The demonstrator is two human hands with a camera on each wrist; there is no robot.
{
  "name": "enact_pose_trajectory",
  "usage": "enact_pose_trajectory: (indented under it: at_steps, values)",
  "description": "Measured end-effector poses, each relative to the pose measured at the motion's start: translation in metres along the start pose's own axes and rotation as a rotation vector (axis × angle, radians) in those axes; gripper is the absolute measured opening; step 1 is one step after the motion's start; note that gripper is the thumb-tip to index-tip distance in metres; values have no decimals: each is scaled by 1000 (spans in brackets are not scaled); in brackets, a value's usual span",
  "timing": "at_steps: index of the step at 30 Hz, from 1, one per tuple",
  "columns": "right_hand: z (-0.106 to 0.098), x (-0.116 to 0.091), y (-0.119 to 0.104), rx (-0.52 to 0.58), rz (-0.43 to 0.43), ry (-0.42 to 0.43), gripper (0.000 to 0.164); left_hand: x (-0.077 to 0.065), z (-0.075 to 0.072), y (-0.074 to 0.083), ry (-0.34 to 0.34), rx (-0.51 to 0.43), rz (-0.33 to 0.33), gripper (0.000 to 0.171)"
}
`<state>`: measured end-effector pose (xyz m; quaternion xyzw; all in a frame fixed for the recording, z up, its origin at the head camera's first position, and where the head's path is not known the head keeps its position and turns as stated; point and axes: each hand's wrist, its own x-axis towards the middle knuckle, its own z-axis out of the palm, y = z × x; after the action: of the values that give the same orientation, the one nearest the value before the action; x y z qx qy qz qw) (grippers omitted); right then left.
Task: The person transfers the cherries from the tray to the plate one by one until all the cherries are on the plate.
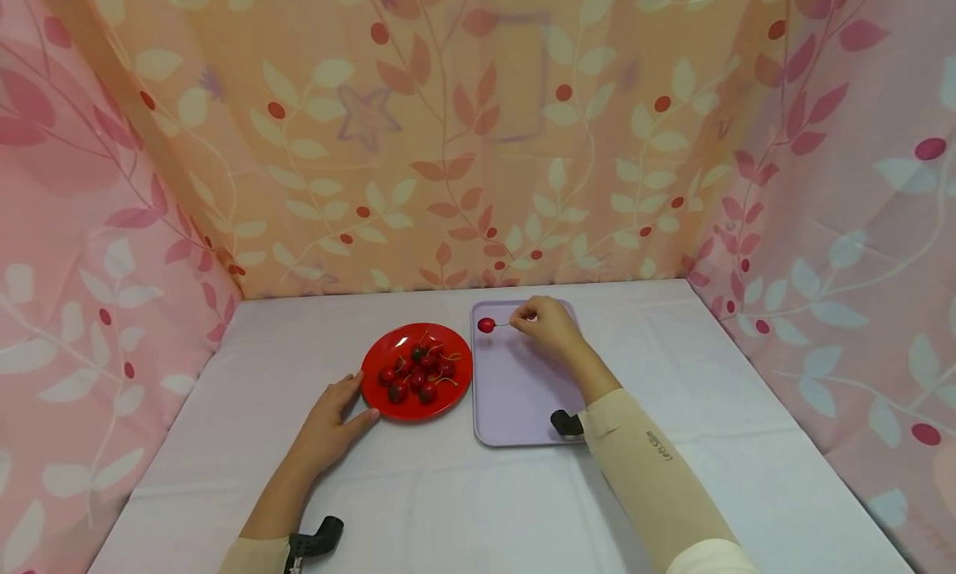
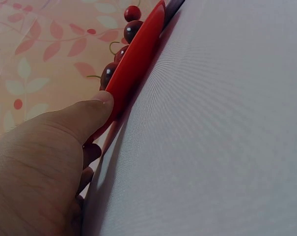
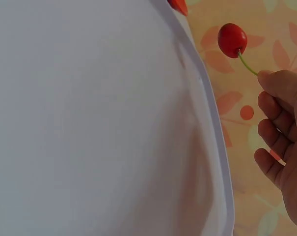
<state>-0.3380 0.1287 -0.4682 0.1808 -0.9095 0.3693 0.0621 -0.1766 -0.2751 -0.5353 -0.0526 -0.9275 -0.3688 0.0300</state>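
Observation:
My right hand (image 1: 548, 325) pinches the thin stem of a red cherry (image 1: 486, 325) between thumb and forefinger. The cherry hangs over the far left part of a lilac tray (image 1: 515, 391). In the right wrist view the cherry (image 3: 232, 40) shows its green stem, and the other fingers are loosely curled. My left hand (image 1: 329, 420) grips the left edge of a red plate (image 1: 388, 346), its thumb on the rim in the left wrist view. Several cherries (image 1: 418, 381), bright red to dark, lie in the middle of the plate with their stems on.
Plate and tray sit side by side on a white-covered table (image 1: 373, 508). A floral curtain (image 1: 448, 143) rises behind the table, with pink patterned cloth (image 1: 75, 308) along both sides. Black wrist mounts (image 1: 317, 538) stick out from both forearms.

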Motion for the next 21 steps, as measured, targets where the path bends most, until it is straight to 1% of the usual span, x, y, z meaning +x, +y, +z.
enact_pose_trajectory:
  at_steps: [3, 11, 16, 21]
  values:
    - [2, 3, -6, 10, -5, -3, 11, 0, 0, -1, -1, 2, -4, 84]
    - [11, 12, -24, 41, -68, -7, 9, 0, 1, -1, -12, -3, -21, 85]
    - [19, 17, -35, 37, -106, -10, 9, 0, 1, -2, -14, -6, -21, 86]
    - [23, 22, -45, 46, -126, -10, 8, 1, 1, -3, -13, 0, -15, 86]
